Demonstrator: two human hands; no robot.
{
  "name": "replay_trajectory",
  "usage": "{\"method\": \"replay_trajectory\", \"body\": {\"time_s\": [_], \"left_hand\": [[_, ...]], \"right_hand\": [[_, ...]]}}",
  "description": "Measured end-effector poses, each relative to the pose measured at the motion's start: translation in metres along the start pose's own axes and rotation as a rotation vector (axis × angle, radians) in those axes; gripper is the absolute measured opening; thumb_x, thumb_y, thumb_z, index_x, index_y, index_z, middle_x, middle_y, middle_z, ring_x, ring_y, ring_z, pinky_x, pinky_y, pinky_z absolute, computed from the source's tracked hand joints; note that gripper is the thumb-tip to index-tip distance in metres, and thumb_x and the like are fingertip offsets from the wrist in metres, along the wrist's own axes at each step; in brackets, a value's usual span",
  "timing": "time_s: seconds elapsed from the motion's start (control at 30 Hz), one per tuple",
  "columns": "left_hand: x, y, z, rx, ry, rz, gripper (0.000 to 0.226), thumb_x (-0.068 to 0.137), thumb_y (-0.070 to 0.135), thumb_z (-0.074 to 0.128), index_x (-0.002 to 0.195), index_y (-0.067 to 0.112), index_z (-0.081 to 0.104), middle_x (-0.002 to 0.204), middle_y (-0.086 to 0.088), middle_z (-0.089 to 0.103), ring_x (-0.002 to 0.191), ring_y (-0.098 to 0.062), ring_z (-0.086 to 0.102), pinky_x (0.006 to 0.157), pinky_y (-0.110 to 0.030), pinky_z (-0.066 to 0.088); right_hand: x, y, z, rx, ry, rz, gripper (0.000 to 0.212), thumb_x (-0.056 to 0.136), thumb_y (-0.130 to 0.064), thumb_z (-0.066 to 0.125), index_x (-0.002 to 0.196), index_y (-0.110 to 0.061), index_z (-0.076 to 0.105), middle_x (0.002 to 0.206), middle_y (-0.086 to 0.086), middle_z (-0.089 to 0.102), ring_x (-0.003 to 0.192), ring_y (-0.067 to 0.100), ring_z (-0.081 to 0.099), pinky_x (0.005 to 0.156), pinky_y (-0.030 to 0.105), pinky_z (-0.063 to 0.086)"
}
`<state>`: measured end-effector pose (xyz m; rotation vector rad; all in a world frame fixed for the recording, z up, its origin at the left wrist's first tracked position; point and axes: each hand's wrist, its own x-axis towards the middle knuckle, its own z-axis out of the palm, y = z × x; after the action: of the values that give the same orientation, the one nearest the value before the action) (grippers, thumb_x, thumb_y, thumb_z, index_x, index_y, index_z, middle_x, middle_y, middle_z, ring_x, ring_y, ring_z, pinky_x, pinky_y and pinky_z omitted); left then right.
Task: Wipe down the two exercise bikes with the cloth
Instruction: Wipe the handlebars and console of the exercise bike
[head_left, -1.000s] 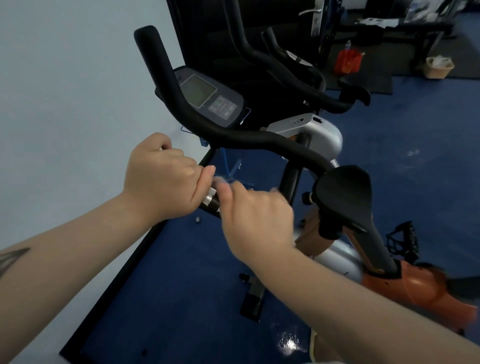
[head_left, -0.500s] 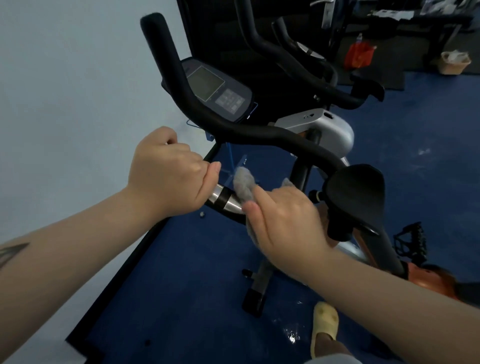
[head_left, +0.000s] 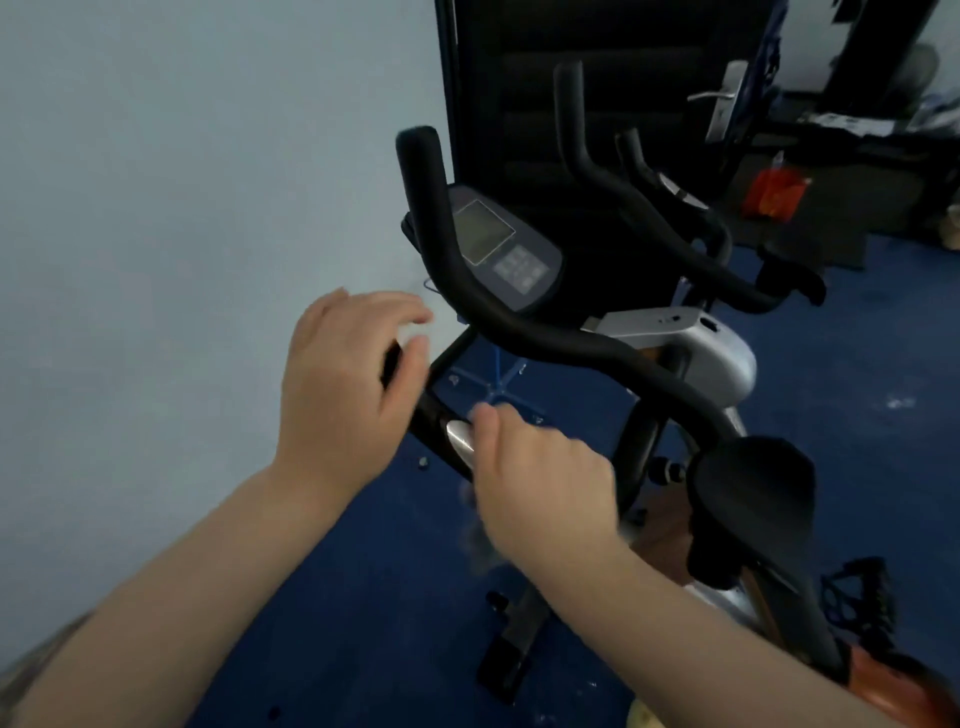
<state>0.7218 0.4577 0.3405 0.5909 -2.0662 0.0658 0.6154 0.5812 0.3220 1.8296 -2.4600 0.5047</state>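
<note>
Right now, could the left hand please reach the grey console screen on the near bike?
Probably yes: the left hand is open, and only the black handlebar crosses before the grey console screen.

The near exercise bike (head_left: 675, 364) stands beside the wall (head_left: 182, 208) on the left, its console (head_left: 501, 249) behind the handlebar (head_left: 545, 332) and its saddle (head_left: 753, 483) nearer, to the right. The left hand (head_left: 343, 384) lies over the handlebar's left end, the right hand (head_left: 540, 483) just right of it on the same bar, with the cloth (head_left: 480, 545) under it. A second exercise bike (head_left: 675, 223) stands behind the first, towards the door (head_left: 597, 78).
</note>
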Motion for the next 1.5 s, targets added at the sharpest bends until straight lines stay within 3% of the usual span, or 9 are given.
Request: {"method": "replay_trajectory", "body": {"time_s": [0.17, 0.27, 0.37, 0.43, 0.53, 0.77, 0.97, 1.27, 1.5], "left_hand": [[-0.025, 0.016, 0.000, -0.307, -0.001, -0.426, 0.026, 0.098, 0.027, 0.045, 0.120, 0.024, 0.059, 0.111, 0.020, 0.061, 0.105, 0.005, 0.055, 0.089, -0.006, 0.038], [-0.025, 0.017, -0.003, -0.355, -0.007, -0.496, 0.028, 0.097, 0.035, 0.044, 0.121, 0.033, 0.059, 0.111, 0.028, 0.060, 0.105, 0.003, 0.056, 0.089, -0.005, 0.037], [-0.024, 0.020, -0.002, -0.379, -0.004, -0.540, 0.028, 0.098, 0.034, 0.043, 0.120, 0.029, 0.060, 0.112, 0.027, 0.060, 0.106, 0.005, 0.055, 0.088, -0.004, 0.037], [-0.024, 0.024, -0.001, -0.414, 0.002, -0.577, 0.028, 0.099, 0.031, 0.042, 0.121, 0.027, 0.060, 0.114, 0.024, 0.060, 0.108, 0.004, 0.055, 0.088, -0.005, 0.038], [-0.024, 0.023, -0.002, -0.424, -0.013, -0.587, 0.029, 0.099, 0.030, 0.041, 0.122, 0.028, 0.060, 0.118, 0.025, 0.060, 0.111, 0.004, 0.054, 0.089, -0.005, 0.038], [-0.026, 0.018, -0.011, -0.584, -0.124, -0.589, 0.043, 0.100, 0.039, 0.029, 0.132, 0.024, 0.054, 0.130, 0.022, 0.056, 0.125, 0.004, 0.046, 0.097, -0.004, 0.033], [-0.023, 0.026, -0.014, -0.744, -0.138, -0.696, 0.051, 0.098, 0.052, 0.022, 0.135, 0.031, 0.050, 0.134, 0.018, 0.054, 0.124, 0.008, 0.047, 0.095, -0.004, 0.036], [-0.076, 0.028, -0.045, -0.774, -0.242, -0.650, 0.051, 0.098, 0.055, 0.029, 0.145, 0.037, 0.035, 0.147, 0.028, 0.037, 0.136, 0.008, 0.032, 0.107, -0.006, 0.026], [-0.193, 0.057, -0.013, -0.800, -0.630, -0.830, 0.036, 0.101, 0.021, 0.045, 0.136, 0.024, 0.050, 0.134, 0.013, 0.056, 0.128, -0.005, 0.049, 0.108, -0.035, 0.040]], "right_hand": [[0.005, 0.016, 0.000, 0.466, -0.091, 0.014, 0.035, 0.092, -0.054, 0.019, 0.105, -0.030, 0.040, 0.079, -0.007, 0.058, 0.072, 0.020, 0.059, 0.069, 0.041, 0.049], [-0.025, 0.050, -0.004, 0.377, -0.153, -0.078, 0.043, 0.096, -0.054, 0.013, 0.106, -0.039, 0.052, 0.093, -0.019, 0.063, 0.099, -0.004, 0.055, 0.118, 0.039, 0.014], [-0.026, 0.040, -0.001, 0.099, -0.004, -0.083, 0.020, 0.093, -0.033, 0.043, 0.089, -0.024, 0.061, 0.066, -0.009, 0.057, 0.055, 0.011, 0.055, 0.082, 0.041, 0.053], [-0.007, 0.010, -0.004, -0.063, -0.026, -0.100, 0.035, 0.079, -0.021, 0.067, 0.111, -0.014, 0.057, 0.077, 0.000, 0.057, 0.042, 0.018, 0.041, 0.039, 0.028, 0.036], [0.009, 0.005, 0.000, -0.165, -0.098, -0.239, 0.057, 0.088, -0.025, 0.060, 0.132, -0.015, 0.026, 0.105, 0.003, 0.045, 0.054, 0.017, 0.032, 0.043, 0.029, 0.024], [0.014, -0.005, 0.000, -0.002, -0.032, -0.190, 0.036, 0.093, -0.022, 0.047, 0.127, -0.017, 0.037, 0.111, 0.003, 0.056, 0.074, 0.022, 0.060, 0.051, 0.029, 0.035], [0.054, -0.057, 0.003, 0.599, 0.106, 0.219, 0.034, 0.102, -0.036, 0.021, 0.110, -0.021, 0.052, 0.096, -0.002, 0.067, 0.081, 0.019, 0.059, 0.063, 0.031, 0.034], [-0.015, -0.022, -0.005, 0.388, 0.586, -0.150, 0.015, 0.092, -0.029, 0.062, 0.094, -0.018, 0.072, 0.062, -0.003, 0.065, 0.051, 0.013, 0.058, 0.046, 0.027, 0.044], [-0.123, 0.013, 0.061, 0.336, 0.247, -0.082, 0.023, 0.080, -0.024, 0.077, 0.103, -0.021, 0.073, 0.077, -0.009, 0.073, 0.061, 0.005, 0.065, 0.053, 0.018, 0.049]]}}
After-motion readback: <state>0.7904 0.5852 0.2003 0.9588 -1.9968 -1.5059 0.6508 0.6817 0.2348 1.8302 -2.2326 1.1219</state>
